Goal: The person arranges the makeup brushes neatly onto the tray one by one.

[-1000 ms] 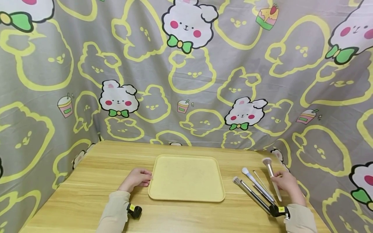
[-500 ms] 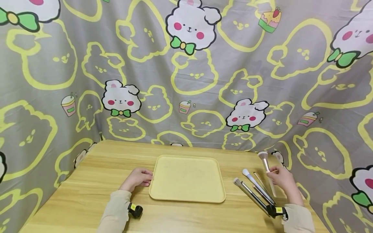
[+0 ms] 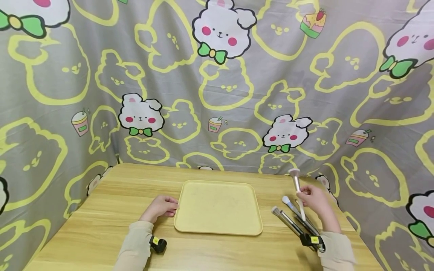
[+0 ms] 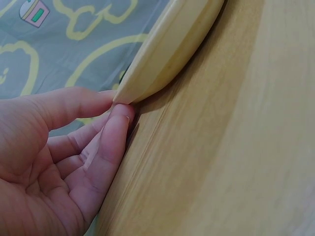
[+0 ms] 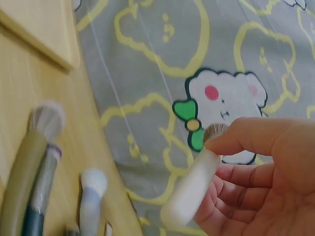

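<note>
A yellow rectangular tray [image 3: 218, 207] lies flat on the wooden table. My left hand [image 3: 159, 207] pinches its left rim between thumb and fingers, as the tray's edge [image 4: 162, 54] in the left wrist view shows. On the right, my right hand [image 3: 313, 198] holds a makeup brush [image 3: 297, 184] by its pale handle, bristles up, above the table. In the right wrist view the handle's blunt end [image 5: 184, 204] points toward the camera, and the fingers partly cover the brush. Below this hand lie several other makeup brushes [image 3: 288, 222], partly hidden by the wrist and held brush.
The wooden table [image 3: 217, 252] extends around the tray, its far edge meeting a grey patterned curtain [image 3: 237, 113] that also hangs at both sides. A black wrist camera [image 3: 310, 239] sits over the handles of the lying brushes.
My right hand has lifted the makeup brush and moved left and away from me, over the lying brushes. The left hand and the tray stay in place.
</note>
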`<move>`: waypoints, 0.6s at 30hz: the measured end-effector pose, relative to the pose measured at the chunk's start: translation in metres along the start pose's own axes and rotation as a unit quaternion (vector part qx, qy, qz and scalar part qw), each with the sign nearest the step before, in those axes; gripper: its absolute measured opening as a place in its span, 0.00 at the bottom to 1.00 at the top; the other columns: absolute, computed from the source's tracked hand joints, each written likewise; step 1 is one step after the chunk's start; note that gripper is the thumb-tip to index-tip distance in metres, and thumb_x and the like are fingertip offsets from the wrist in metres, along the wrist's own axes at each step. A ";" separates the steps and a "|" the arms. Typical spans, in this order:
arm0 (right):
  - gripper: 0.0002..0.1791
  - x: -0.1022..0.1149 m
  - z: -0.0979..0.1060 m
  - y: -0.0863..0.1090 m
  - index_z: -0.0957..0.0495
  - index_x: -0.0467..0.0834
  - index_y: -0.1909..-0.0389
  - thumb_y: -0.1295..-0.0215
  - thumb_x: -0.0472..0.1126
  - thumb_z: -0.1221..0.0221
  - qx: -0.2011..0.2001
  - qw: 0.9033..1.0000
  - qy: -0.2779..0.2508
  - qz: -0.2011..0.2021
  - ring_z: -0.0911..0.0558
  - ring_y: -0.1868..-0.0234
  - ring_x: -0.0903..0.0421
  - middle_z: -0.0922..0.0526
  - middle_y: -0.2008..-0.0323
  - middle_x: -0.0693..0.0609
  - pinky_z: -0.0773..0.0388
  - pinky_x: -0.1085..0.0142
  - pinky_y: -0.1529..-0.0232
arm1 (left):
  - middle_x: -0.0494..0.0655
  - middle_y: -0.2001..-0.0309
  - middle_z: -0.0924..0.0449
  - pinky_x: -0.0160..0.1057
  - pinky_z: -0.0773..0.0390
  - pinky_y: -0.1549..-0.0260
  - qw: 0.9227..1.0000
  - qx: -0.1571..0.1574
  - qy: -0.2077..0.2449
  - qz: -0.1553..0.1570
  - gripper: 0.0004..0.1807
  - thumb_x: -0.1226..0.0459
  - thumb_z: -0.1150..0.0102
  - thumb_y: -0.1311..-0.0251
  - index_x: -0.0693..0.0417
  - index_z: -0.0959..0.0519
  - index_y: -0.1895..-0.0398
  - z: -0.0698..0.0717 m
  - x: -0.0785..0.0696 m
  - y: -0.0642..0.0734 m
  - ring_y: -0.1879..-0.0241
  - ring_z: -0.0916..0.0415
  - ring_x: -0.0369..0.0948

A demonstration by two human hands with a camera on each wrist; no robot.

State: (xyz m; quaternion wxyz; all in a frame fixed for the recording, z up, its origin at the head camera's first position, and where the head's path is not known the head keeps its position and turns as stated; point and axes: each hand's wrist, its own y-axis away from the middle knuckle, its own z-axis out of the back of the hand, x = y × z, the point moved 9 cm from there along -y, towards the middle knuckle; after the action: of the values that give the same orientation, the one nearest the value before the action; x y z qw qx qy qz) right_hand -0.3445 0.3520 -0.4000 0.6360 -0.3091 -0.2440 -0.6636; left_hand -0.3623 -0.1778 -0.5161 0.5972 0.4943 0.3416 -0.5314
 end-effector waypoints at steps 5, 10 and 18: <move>0.15 0.014 -0.014 -0.005 0.28 0.28 0.55 0.36 0.36 0.43 0.002 1.000 -0.010 0.007 0.22 0.74 0.60 0.21 0.68 0.44 0.16 0.64 0.70 | 0.49 0.72 0.20 0.32 0.17 0.73 1.000 0.003 -0.001 -0.002 0.14 0.70 0.36 0.43 0.72 0.22 0.57 -0.001 0.001 -0.001 0.75 0.23 0.37; 0.16 0.030 -0.030 -0.007 0.28 0.27 0.54 0.35 0.36 0.43 0.017 0.999 -0.027 0.013 0.21 0.72 0.58 0.22 0.67 0.44 0.15 0.62 0.68 | 0.48 0.72 0.20 0.31 0.18 0.74 1.000 0.000 -0.001 0.002 0.13 0.70 0.36 0.44 0.71 0.22 0.58 -0.001 0.000 -0.001 0.75 0.23 0.37; 0.14 0.048 -0.054 -0.011 0.27 0.28 0.54 0.36 0.35 0.44 0.028 0.999 -0.043 0.017 0.22 0.72 0.57 0.22 0.67 0.43 0.16 0.63 0.70 | 0.48 0.73 0.20 0.31 0.18 0.74 1.000 -0.015 -0.003 0.010 0.12 0.70 0.37 0.44 0.69 0.21 0.59 0.001 0.001 -0.001 0.76 0.23 0.37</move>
State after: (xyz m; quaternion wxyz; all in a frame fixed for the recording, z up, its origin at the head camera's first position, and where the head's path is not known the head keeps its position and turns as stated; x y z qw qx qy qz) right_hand -0.3610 0.2810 -0.4016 0.6446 -0.3238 -0.2842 -0.6316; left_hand -0.3628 -0.1796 -0.5172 0.6111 0.4870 0.3429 -0.5214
